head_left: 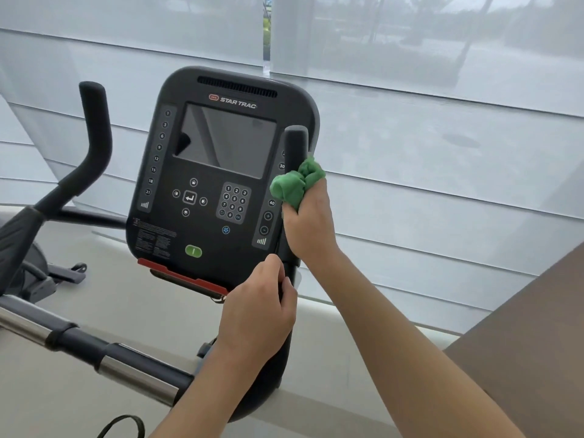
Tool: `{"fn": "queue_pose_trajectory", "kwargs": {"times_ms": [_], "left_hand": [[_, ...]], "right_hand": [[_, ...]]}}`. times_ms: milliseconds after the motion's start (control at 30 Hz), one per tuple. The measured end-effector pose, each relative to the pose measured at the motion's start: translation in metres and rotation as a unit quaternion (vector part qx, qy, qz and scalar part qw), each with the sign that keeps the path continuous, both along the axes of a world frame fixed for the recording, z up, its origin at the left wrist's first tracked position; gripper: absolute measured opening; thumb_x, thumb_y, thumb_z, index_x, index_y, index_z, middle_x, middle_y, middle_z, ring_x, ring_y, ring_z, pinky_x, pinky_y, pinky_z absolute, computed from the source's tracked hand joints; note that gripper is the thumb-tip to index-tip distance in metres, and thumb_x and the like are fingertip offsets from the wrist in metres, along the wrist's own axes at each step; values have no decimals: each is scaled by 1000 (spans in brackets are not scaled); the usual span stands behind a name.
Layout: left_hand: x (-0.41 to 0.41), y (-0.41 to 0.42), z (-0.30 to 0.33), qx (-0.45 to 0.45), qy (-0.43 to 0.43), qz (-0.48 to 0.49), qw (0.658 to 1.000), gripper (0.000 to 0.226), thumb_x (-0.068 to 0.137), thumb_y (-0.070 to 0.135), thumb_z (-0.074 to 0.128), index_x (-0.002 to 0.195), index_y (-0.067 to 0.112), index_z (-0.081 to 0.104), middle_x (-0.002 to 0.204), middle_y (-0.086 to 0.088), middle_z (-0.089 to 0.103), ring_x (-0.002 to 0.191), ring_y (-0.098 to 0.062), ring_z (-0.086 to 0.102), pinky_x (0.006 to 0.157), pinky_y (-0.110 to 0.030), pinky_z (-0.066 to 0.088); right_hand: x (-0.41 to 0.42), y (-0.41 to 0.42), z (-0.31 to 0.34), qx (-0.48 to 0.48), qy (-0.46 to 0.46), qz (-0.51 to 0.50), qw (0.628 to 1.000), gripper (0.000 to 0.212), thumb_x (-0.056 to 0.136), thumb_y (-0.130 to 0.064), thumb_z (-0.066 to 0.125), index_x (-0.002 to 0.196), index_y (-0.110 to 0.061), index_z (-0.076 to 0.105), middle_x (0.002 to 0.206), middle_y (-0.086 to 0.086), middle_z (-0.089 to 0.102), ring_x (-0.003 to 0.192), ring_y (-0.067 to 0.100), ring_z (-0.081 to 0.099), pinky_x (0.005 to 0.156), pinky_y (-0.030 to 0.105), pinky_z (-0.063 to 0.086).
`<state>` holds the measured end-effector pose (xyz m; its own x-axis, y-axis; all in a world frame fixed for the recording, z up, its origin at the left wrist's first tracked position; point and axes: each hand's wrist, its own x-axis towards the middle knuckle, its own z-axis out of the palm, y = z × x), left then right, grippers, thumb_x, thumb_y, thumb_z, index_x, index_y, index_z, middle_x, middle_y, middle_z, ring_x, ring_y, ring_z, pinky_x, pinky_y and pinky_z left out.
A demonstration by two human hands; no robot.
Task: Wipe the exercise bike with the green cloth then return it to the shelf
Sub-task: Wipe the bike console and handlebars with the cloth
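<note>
My right hand (pixel 308 226) holds the bunched green cloth (pixel 295 184), fingers curled around it, pressed against the bike's right handlebar (pixel 295 143) just beside the console (pixel 221 172). My left hand (pixel 257 308) grips the same bar lower down, fingers wrapped around it. The left handlebar (pixel 94 121) stands apart, with window blinds (pixel 442 121) behind.

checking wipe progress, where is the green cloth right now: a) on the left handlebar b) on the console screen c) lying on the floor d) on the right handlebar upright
d: the right hand grips the green cloth against the right handlebar upright beside the console.
</note>
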<state>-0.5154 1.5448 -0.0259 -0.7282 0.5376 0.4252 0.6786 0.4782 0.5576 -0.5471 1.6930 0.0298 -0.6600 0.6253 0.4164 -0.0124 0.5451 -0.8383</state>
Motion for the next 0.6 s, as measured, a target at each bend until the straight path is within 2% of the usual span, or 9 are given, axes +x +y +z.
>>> {"fn": "queue_pose_trajectory", "kwargs": {"times_ms": [67, 167, 233, 300, 367, 433, 500, 567, 600], "left_hand": [[0, 0, 0, 2, 2, -3, 1000, 19, 97, 22, 57, 86, 24, 42, 68, 6, 46, 53, -14, 49, 47, -38, 48], [1, -1, 0, 6, 3, -6, 1000, 20, 97, 22, 58, 85, 24, 42, 67, 6, 46, 52, -15, 50, 46, -35, 47], [0, -2, 1, 8, -2, -9, 1000, 21, 96, 22, 58, 84, 24, 41, 66, 6, 46, 52, -14, 49, 46, -33, 45], [0, -4, 0, 11, -10, -9, 1000, 23, 96, 23, 59, 82, 24, 40, 66, 6, 45, 52, -14, 48, 46, -33, 44], [0, -6, -1, 14, -12, -5, 1000, 24, 96, 24, 58, 81, 24, 39, 65, 6, 45, 52, -14, 48, 46, -33, 43], [0, -6, -3, 13, -7, 0, 1000, 26, 97, 25, 57, 80, 26, 38, 64, 6, 43, 51, -13, 47, 45, -27, 39], [-1, -6, -4, 13, -2, 0, 1000, 26, 98, 26, 56, 79, 26, 37, 63, 6, 43, 50, -14, 47, 44, -25, 37], [-1, -6, -4, 17, 1, -1, 1000, 26, 98, 26, 56, 79, 25, 38, 62, 6, 42, 49, -15, 46, 44, -27, 40], [-1, -6, -4, 17, 2, -1, 1000, 27, 98, 26, 56, 78, 25, 38, 62, 6, 42, 49, -16, 46, 44, -28, 42]], "right_hand": [[15, -6, -12, -44, -20, 5, 999, 44, 88, -21, 55, 132, -21, 46, 119, 1, 63, 110, 22, 62, 98, 48, 53], [33, -4, -21, -96, -47, 40, 993, 36, 96, -12, 55, 128, -28, 47, 109, -6, 64, 100, 13, 64, 90, 38, 53], [47, 1, -17, -83, -87, 69, 990, 35, 98, -7, 53, 123, -30, 48, 105, -7, 63, 94, 10, 62, 86, 32, 48], [59, 8, -9, -48, -115, 70, 990, 41, 93, -6, 52, 123, -34, 49, 112, -6, 62, 99, 9, 61, 88, 33, 48], [66, 13, 7, 8, -82, 33, 996, 49, 89, -9, 52, 127, -38, 48, 124, -5, 59, 110, 13, 61, 94, 40, 53], [64, 16, 32, 112, -21, -11, 993, 55, 89, -10, 56, 139, -30, 47, 132, 1, 55, 118, 24, 58, 99, 44, 51], [51, 18, 62, 233, 24, -22, 972, 58, 87, -9, 64, 143, -19, 52, 137, 6, 51, 120, 30, 55, 100, 39, 48], [30, 21, 88, 334, 31, -10, 942, 62, 83, -11, 74, 142, -20, 58, 142, 7, 48, 121, 32, 53, 99, 34, 46], [17, 23, 95, 386, 14, 3, 922, 61, 81, -15, 77, 139, -22, 61, 143, 7, 49, 124, 33, 52, 100, 36, 46]]}}
